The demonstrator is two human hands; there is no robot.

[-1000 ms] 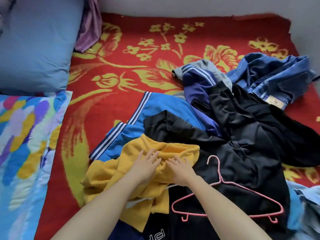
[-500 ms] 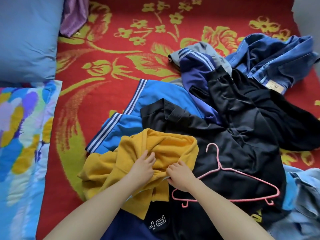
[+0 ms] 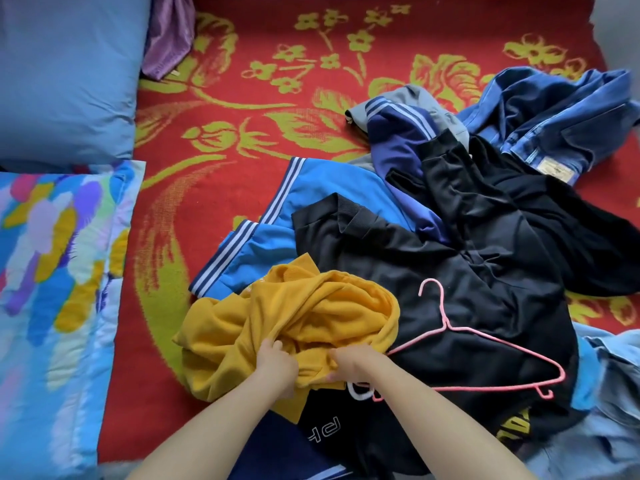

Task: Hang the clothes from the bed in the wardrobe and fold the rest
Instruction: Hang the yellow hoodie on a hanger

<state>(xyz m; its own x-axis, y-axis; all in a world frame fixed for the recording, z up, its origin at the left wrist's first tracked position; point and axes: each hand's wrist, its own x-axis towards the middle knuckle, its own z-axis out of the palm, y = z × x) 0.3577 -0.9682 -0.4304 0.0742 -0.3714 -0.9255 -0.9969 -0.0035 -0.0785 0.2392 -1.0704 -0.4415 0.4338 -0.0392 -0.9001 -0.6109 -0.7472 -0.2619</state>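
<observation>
2 hands, left hand (image 3: 277, 367) and right hand (image 3: 349, 365), clench the near hem of the yellow garment (image 3: 294, 317), its bulk bunched toward 12 o'clock; pink hanger (image 3: 485, 358) lies at 3 o'clock, nearer the right hand, long axis left-right.

Both hands now bunch yellow top (image 3: 298, 317) nearer, prob. gripping.
</observation>
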